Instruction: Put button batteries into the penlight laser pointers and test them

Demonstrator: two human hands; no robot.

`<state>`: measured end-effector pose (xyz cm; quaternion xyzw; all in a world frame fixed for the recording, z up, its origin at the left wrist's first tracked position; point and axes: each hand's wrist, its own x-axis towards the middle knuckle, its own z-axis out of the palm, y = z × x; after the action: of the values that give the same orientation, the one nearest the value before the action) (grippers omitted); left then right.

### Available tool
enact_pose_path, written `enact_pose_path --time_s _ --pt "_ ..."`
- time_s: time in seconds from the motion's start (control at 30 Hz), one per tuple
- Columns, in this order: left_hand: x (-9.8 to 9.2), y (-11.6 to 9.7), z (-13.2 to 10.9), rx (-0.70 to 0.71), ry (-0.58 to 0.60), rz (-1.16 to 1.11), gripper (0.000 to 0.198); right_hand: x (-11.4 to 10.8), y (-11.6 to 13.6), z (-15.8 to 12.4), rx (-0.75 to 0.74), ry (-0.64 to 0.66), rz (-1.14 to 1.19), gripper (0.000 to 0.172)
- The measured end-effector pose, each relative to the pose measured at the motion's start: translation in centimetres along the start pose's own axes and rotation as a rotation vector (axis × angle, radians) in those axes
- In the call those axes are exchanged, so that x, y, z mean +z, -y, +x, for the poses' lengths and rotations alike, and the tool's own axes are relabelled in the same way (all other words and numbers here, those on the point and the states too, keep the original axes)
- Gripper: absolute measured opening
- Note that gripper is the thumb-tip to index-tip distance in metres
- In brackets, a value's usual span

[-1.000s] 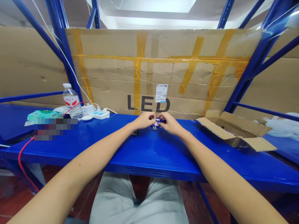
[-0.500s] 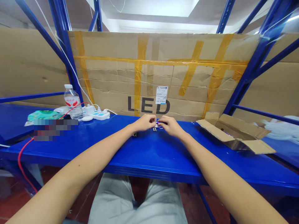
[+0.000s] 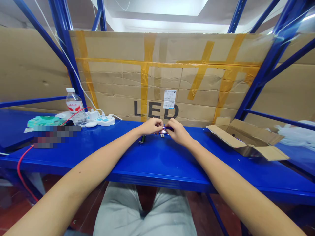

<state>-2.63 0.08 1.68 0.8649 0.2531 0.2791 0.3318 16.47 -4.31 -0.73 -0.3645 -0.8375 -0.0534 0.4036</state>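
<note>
My left hand (image 3: 152, 126) is closed in a pinch at the far middle of the blue table, over a cluster of small shiny pieces (image 3: 162, 133). My right hand (image 3: 177, 130) is closed too, its fingertips against a thin purple-blue piece (image 3: 168, 128) just right of the left fingertips. What the left fingers hold is too small to make out. Two short dark green sticks (image 3: 142, 140) lie on the table below my left wrist.
An open cardboard box (image 3: 251, 137) sits at the right. At the left are a water bottle (image 3: 75, 108), a white power strip (image 3: 105, 120), a green packet (image 3: 45, 121) and a red cable (image 3: 21, 164). Large cardboard (image 3: 110, 85) stands behind the blue table (image 3: 157, 167).
My right hand has shifted slightly left and up, and its fingers are more curled. More of the dark green sticks shows beside my left wrist. The view has shifted a little.
</note>
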Motion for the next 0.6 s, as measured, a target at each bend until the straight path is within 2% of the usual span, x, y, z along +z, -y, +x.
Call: enact_pose_path --time_s 0.2,0.33,0.47,0.6 --pt "0.12 0.13 0.01 0.022 -0.004 0.046 0.006 -0.36 0.18 0.1 0.031 0.112 -0.108 0.018" --pt "0.38 0.18 -0.02 0.1 -0.072 0.246 0.007 0.02 0.37 0.07 0.099 0.203 -0.216 0.027" --pt "0.21 0.03 0.04 0.152 -0.144 0.348 0.009 0.55 0.42 -0.09 0.109 0.1 -0.127 0.01" --pt "-0.13 -0.51 -0.04 0.152 -0.131 0.274 0.009 0.54 0.6 -0.06 0.125 -0.038 -0.056 0.018"
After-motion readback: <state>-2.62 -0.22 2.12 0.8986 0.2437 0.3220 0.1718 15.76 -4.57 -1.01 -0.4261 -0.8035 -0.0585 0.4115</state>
